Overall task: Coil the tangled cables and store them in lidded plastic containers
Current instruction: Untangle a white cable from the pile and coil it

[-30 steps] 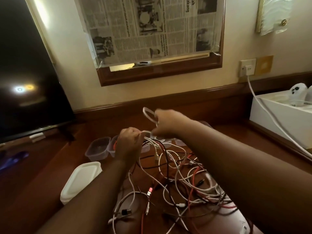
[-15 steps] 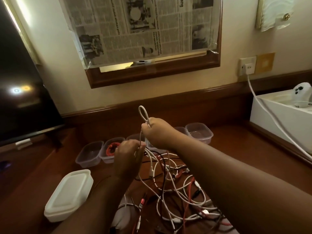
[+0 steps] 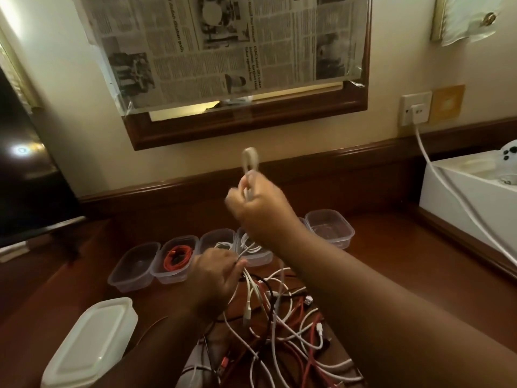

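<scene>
A tangle of white, red and black cables (image 3: 279, 326) lies on the wooden desk in front of me. My right hand (image 3: 260, 214) is raised above it, closed on a white cable (image 3: 249, 163) whose folded loop sticks up from my fist. Lower and to the left, my left hand (image 3: 215, 275) pinches the same cable's strands just above the pile. Behind the hands stands a row of open clear plastic containers; one (image 3: 176, 259) holds a coiled red cable, another (image 3: 253, 252) a white one. The far-left container (image 3: 131, 273) and the far-right container (image 3: 331, 228) look empty.
A closed white lidded container (image 3: 89, 345) sits at the near left. A dark TV screen (image 3: 25, 175) stands at the left. At the right is a white box (image 3: 464, 203) with a thick white cord (image 3: 447, 189) running to a wall socket (image 3: 415, 109).
My right hand has lifted the white cable's loop higher above the pile, while my left hand stays low on the strands. The camera has tilted, bringing more of the container row into view.
</scene>
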`<act>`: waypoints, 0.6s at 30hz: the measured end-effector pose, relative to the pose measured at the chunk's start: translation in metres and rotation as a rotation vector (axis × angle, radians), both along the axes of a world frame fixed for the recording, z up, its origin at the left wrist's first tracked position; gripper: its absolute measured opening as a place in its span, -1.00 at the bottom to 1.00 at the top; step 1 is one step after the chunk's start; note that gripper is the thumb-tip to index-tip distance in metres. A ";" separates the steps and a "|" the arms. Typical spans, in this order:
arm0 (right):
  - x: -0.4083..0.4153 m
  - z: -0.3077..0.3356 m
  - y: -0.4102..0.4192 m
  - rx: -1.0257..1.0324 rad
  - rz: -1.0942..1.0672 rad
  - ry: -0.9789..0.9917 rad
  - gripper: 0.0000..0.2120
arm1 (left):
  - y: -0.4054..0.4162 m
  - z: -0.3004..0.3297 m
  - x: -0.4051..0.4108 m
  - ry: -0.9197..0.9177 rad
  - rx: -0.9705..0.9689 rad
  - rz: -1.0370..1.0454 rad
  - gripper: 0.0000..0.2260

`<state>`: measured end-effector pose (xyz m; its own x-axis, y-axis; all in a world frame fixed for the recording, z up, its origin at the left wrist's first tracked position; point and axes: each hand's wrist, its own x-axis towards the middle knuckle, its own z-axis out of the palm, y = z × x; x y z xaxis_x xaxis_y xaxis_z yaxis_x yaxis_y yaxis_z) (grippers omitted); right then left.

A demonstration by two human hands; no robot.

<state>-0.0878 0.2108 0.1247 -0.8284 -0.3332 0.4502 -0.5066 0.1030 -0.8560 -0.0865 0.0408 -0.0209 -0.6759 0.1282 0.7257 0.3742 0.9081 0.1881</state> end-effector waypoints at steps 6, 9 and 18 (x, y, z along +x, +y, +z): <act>0.000 -0.017 0.003 1.081 -0.067 0.150 -0.80 | -0.024 0.002 -0.021 -0.044 -0.083 -0.054 -0.83; -0.007 -0.022 0.005 1.003 -0.086 0.183 -0.77 | -0.024 -0.005 -0.022 -0.002 -0.100 -0.070 -0.86; -0.014 -0.037 0.002 0.532 -0.272 0.474 -0.80 | -0.001 0.014 -0.017 0.007 0.064 0.010 -0.86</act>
<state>-0.1023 0.2127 0.0872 -0.6703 -0.4166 0.6142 -0.7056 0.6140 -0.3536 -0.1031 0.0400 -0.0073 -0.6721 0.0749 0.7367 0.3665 0.8981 0.2430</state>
